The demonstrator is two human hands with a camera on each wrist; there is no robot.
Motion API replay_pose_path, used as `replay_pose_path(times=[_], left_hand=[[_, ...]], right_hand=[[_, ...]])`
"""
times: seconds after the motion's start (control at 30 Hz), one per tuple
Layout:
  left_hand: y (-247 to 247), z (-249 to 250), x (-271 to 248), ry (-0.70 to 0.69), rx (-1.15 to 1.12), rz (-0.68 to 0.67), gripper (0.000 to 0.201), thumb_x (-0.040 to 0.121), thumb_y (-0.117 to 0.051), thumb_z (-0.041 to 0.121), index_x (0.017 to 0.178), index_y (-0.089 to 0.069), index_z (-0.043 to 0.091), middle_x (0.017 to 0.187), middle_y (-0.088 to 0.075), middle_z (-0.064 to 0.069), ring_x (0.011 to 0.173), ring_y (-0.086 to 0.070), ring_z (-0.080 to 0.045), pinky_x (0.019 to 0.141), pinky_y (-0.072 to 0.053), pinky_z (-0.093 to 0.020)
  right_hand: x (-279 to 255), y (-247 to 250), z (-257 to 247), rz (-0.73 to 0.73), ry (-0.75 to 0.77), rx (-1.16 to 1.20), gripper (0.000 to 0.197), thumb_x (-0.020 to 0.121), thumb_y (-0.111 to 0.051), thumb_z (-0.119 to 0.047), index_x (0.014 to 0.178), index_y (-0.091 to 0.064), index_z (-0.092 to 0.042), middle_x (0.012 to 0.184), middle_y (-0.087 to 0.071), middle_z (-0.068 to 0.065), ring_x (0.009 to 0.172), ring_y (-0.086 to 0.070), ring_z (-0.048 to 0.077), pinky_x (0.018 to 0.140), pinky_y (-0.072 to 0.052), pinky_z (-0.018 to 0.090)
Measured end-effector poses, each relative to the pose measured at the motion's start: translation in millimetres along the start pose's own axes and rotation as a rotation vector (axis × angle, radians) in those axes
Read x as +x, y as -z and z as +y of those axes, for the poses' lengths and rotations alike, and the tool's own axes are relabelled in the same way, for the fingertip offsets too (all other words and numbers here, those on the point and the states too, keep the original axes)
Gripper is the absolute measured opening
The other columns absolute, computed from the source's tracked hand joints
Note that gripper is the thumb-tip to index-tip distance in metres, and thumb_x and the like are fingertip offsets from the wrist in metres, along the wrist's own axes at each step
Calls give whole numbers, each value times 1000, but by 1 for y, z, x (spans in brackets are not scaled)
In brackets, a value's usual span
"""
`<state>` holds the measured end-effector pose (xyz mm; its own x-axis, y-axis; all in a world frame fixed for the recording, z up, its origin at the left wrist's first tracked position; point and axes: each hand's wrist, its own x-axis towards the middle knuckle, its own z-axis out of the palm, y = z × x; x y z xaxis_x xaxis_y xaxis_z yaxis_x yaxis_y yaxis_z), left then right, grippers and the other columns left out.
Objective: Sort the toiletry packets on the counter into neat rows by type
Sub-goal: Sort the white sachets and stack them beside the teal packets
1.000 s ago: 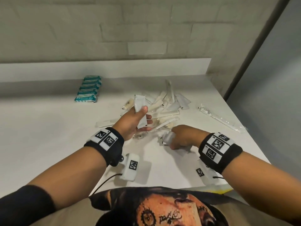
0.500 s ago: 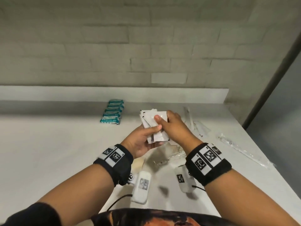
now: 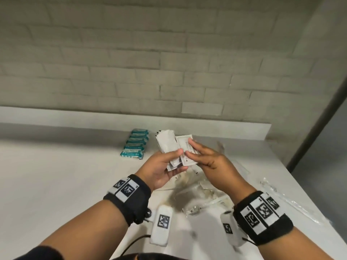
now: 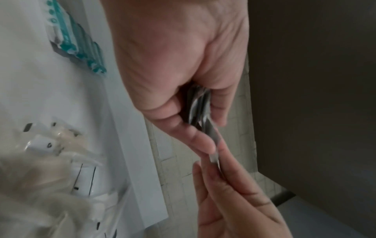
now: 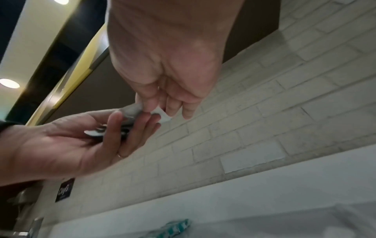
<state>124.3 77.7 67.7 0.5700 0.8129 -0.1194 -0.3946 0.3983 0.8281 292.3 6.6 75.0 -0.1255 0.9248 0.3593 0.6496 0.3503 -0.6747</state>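
Head view: my left hand (image 3: 165, 169) is gripping a fanned stack of white sachets (image 3: 167, 145), thumb pressing on top and fingers curling underneath; several, the exact count I cannot tell. My right hand (image 3: 210, 164) is pinching one printed sachet (image 3: 185, 150) against that stack, both held above the counter (image 3: 56, 175). Six teal packets (image 3: 136, 143) are lying in one neat row near the back wall. A loose pile of clear wrappers (image 3: 199, 194) is lying on the counter under my hands, uncounted. One long clear-wrapped item (image 3: 293, 201) is lying apart at the right edge.

Left wrist view: my left hand (image 4: 183, 80) is clamping the sachet stack (image 4: 198, 104) edge-on, about three or four layers showing. My right hand's fingers (image 4: 223, 185) are pinching the tip of one sachet. The teal packets (image 4: 77, 46) are blurring together.

Right wrist view: my right hand (image 5: 162, 72) is nipping one white sachet (image 5: 162, 115) between thumb and fingers, while my left hand (image 5: 81, 141) is holding the stack beneath.
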Motion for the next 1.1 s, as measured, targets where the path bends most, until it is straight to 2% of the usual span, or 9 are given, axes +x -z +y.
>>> replay_pose_path(times=[0.1, 0.17, 0.27, 0.37, 0.5, 0.73, 0.87, 1.03, 1.1], left_hand=[[0, -1, 6, -42, 90, 38, 18, 87, -61, 1, 99, -70, 12, 87, -75, -3, 74, -71, -15, 58, -57, -25], [0, -4, 9, -56, 100, 64, 18, 87, -61, 0, 98, -69, 12, 87, -76, -4, 76, -72, -17, 61, -58, -27], [-3, -6, 8, -51, 128, 45, 17, 86, -63, 2, 98, -70, 12, 89, -76, -4, 80, -70, -17, 61, -57, -26], [-8, -7, 7, -3, 135, -5, 20, 89, -62, 10, 108, -68, 11, 95, -73, -3, 85, -69, -14, 59, -56, -25], [-7, -3, 6, 70, 26, -14, 29, 95, -43, 10, 115, -63, 4, 109, -70, -13, 90, -70, -30, 62, -60, -30], [1, -12, 10, -8, 248, 108, 11, 92, -62, 21, 101, -66, 16, 87, -74, 0, 74, -72, -12, 60, -58, -24], [-2, -13, 11, 56, 226, 113, 34, 96, -48, 45, 105, -69, 19, 96, -75, -1, 81, -70, -13, 62, -59, -28], [5, -12, 11, 109, 111, 39, 26, 98, -50, 20, 117, -62, 8, 106, -72, -12, 88, -70, -23, 75, -60, -38], [7, -13, 12, 69, 179, 56, 23, 94, -57, 16, 115, -63, 10, 101, -73, -9, 84, -70, -20, 73, -61, -36]], right_hand=[[-5, 3, 4, 7, -30, 169, 57, 87, -41, 22, 117, -68, -19, 145, -43, -14, 135, -36, -5, 107, -18, 0], [-3, 4, 4, 173, -109, 302, 53, 91, -43, 15, 113, -67, -27, 136, -55, -11, 129, -48, 1, 108, -35, 13], [7, 9, 2, 308, -279, 435, 37, 89, -64, -11, 119, -55, -31, 115, -61, -3, 103, -64, 20, 85, -56, 32], [17, 6, 2, 172, -401, 581, 42, 79, -75, -8, 116, -56, -15, 102, -66, 9, 85, -67, 20, 64, -56, 24], [25, 6, 11, 290, -451, 558, 26, 82, -70, 1, 103, -63, -11, 94, -73, 10, 85, -70, 26, 78, -58, 41], [26, -5, 6, 100, -479, 733, 23, 77, -68, 9, 95, -67, -5, 78, -73, 8, 64, -68, 15, 57, -53, 20], [22, -23, 4, 142, -503, 725, 23, 78, -69, 9, 96, -68, -5, 80, -74, 7, 66, -68, 14, 56, -52, 17], [20, -27, 7, 206, -549, 745, 26, 77, -70, 10, 101, -66, -2, 98, -72, 17, 84, -70, 26, 74, -60, 28], [18, -31, 5, 197, -544, 708, 28, 76, -72, 8, 104, -67, 2, 94, -73, 15, 76, -72, 18, 64, -57, 22]])
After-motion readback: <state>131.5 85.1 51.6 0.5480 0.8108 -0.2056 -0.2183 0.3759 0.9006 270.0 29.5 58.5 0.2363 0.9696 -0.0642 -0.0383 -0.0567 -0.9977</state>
